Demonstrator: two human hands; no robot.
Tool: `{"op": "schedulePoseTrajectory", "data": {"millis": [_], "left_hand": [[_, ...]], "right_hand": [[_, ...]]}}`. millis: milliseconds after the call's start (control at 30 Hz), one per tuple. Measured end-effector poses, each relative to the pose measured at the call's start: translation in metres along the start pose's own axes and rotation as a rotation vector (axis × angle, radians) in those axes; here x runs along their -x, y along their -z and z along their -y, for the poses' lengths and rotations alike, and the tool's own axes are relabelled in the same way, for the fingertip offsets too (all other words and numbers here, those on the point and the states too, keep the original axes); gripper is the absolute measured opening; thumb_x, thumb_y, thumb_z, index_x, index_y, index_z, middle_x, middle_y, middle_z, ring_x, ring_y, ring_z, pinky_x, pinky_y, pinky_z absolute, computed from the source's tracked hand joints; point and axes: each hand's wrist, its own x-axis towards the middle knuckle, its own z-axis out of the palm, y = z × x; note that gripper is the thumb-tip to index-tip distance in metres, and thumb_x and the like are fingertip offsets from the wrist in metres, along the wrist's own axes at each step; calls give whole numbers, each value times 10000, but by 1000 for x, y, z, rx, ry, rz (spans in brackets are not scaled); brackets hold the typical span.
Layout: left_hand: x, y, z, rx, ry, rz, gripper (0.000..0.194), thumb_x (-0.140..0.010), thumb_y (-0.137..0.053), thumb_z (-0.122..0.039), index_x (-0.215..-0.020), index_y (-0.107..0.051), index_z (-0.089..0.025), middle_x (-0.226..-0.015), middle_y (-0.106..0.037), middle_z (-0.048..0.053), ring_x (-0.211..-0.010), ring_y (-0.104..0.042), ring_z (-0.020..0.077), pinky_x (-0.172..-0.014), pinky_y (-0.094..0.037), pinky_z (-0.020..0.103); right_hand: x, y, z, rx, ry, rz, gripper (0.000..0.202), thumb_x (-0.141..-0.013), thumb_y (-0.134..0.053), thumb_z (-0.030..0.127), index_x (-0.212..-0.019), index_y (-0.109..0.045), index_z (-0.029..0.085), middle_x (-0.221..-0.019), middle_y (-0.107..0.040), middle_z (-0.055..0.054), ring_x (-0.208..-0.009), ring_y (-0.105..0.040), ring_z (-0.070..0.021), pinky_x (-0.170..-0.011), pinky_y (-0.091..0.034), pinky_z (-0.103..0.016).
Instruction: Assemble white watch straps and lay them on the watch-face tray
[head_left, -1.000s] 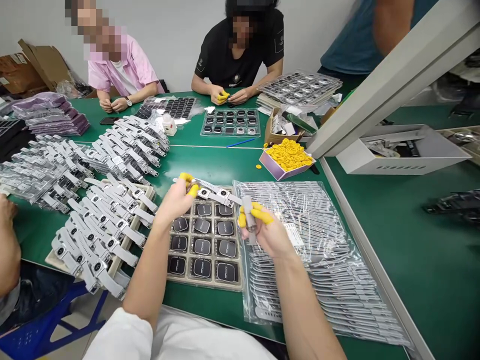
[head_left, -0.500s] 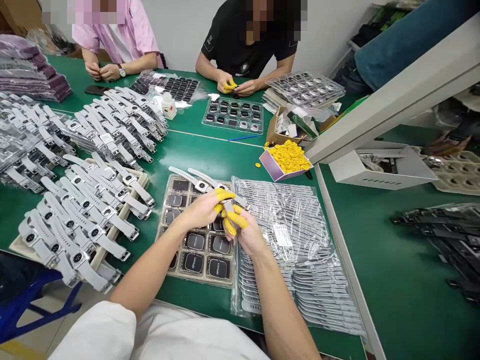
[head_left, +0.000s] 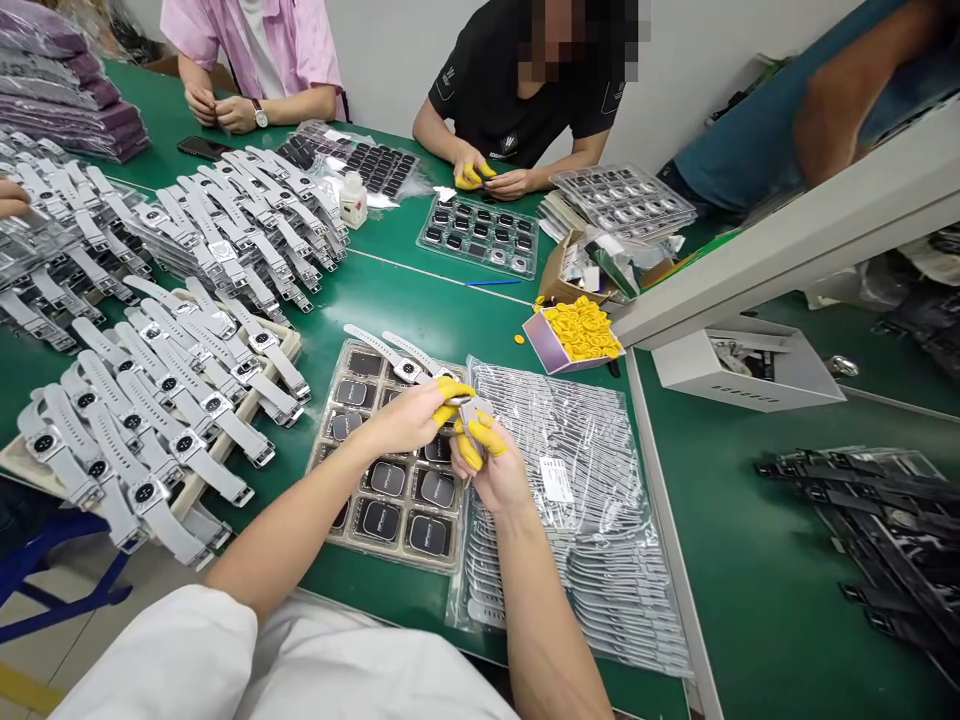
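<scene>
Yellow finger cots cover several fingertips of both my hands. My left hand (head_left: 420,412) is closed on a watch case, of which a thin silver edge (head_left: 457,400) shows. Pinched in my right hand (head_left: 496,468) is a light grey watch strap (head_left: 469,412), its end against the case; whether it is seated I cannot tell. Beneath my hands lies a clear-lidded tray (head_left: 337,545) of square dark watch faces in compartments. Two watches with grey straps (head_left: 373,346) rest across its far edge. Beside it, under my right forearm, a plastic bag of grey straps (head_left: 551,420) lies flat.
At left, a tray of strapped watches (head_left: 169,385) stands before more stacks. A box of yellow finger cots (head_left: 574,335), a white box (head_left: 742,365) and black straps (head_left: 862,530) are to the right. A slanted post (head_left: 787,210) rises there. Co-workers sit opposite.
The view has shifted slightly. My hands stay together over the tray, still holding the case and strap. Another person's hand shows at the far left, and a person's arm at the upper right.
</scene>
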Motion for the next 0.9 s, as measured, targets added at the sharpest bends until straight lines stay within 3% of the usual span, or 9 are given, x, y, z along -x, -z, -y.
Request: {"op": "schedulePoseTrajectory", "data": {"millis": [200,600,900], "left_hand": [[2,-3,1,-107,20,28,443,-986,-406,-92,-1387,-569,-183,-1339,-623,138,-1243,-610,263,-1089,-518,478],[1,3,-7,-53,3,61,488,-922,-423,-40,-1350,-589,-206,-1313,-653,116,-1218,-625,245,-1063,-523,443],[1,3,-6,-68,-1,-5,457,-955,-416,-73,-1350,-588,-223,-1275,-664,104,-1194,-632,238,-1050,-528,413]], "right_hand": [[-1,1,2,-52,6,3,234,-881,-712,383,-785,-580,216,-466,-417,92,-395,-303,-83,-379,-342,-199],[-2,5,0,-17,-39,83,223,-857,-723,380,-770,-602,214,-437,-440,84,-362,-351,-100,-361,-359,-225],[-5,2,0,-73,-6,29,220,-848,-733,378,-782,-605,212,-449,-434,91,-371,-327,-86,-363,-359,-204]]}}
